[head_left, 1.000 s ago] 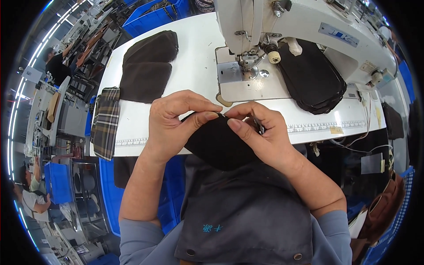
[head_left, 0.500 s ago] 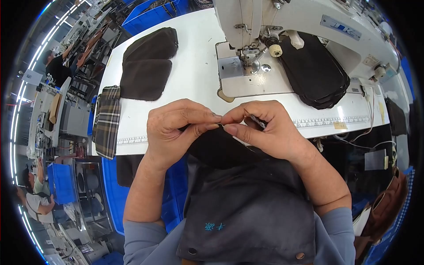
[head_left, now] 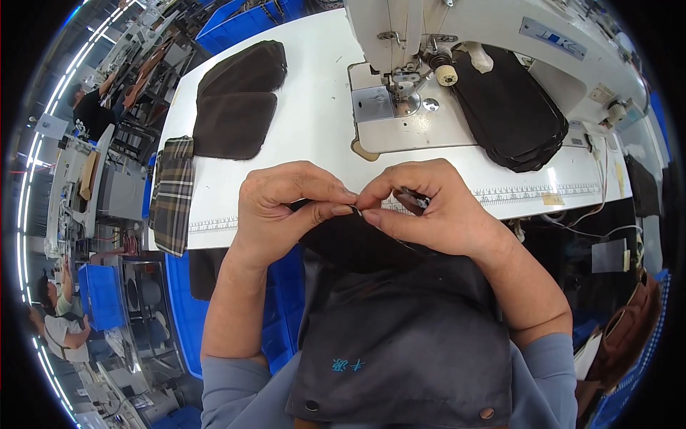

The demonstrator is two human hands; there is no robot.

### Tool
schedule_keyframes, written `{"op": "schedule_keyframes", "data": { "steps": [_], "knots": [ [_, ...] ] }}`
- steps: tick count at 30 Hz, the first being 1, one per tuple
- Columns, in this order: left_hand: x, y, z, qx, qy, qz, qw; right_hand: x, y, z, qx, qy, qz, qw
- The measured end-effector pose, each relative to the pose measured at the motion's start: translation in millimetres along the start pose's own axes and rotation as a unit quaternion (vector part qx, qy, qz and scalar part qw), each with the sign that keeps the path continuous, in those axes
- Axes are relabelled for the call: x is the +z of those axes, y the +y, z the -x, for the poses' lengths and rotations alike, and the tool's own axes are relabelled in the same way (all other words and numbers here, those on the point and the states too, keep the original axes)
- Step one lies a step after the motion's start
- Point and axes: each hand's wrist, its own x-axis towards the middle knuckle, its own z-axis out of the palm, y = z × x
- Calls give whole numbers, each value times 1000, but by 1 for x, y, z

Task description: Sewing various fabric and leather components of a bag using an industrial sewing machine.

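- My left hand (head_left: pixel 279 207) pinches the upper edge of a black piece (head_left: pixel 357 247) between thumb and forefinger.
- My right hand (head_left: pixel 446 207) grips the same edge with thumb and forefinger, right beside the left fingertips; a small metal tool (head_left: pixel 414 201) lies in the curl of its other fingers, and I cannot tell its exact kind.
- What has just changed: a second ago my fingertips stood a little apart along the edge; now they meet at one spot, where a thin pale line shows. I judge that this puts the work on that small stretch of edge, with both hands needed there and the tool simply kept along.
- The black piece hangs below my fingers, just off the near edge of the surface (head_left: pixel 314 100), in front of my dark apron (head_left: pixel 407 336); I cannot tell whether its lower part touches the apron.
- A ruler strip (head_left: pixel 529 194) runs along the near edge, passing behind my hands.
- Toward the far right of the surface stands the sewing machine (head_left: pixel 379 43), with a stack of black pieces (head_left: pixel 511 107) to the right of its needle area.
- Near the left edge lie two dark brown pieces (head_left: pixel 236 121), one overlapping the other.
- At the near left corner, plaid cloth (head_left: pixel 171 196) rests partly over the edge.
- Below that corner sits a blue bin (head_left: pixel 286 314).
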Motion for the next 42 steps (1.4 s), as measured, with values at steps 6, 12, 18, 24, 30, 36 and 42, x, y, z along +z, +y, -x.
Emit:
{"op": "schedule_keyframes", "data": {
  "steps": [6, 12, 18, 24, 30, 36, 42],
  "knots": [
    [2, 3, 1, -2, -9, -28, 1000, 2, -4, 0, -89, 36, 205, 974],
    [1, 2, 3, -24, -23, -25, 999, 5, 4, 0, -122, 51, 230, 964],
    [3, -2, 9, -76, -17, 44, 996, 7, 6, 2, -148, 44, 248, 956],
    [6, -1, 9, -119, -26, 36, 992, 12, 5, 3, -168, 55, 269, 947],
    [1, 2, 9, -140, -61, 3, 988, 8, 6, 4, -160, 24, 282, 946],
    [-7, -1, -8, -183, -123, 9, 975, 6, 3, -1, -55, -10, 228, 972],
    [-13, -9, -25, -189, -170, -7, 967, 6, 16, -2, -43, -5, 192, 981]
  ]
}}
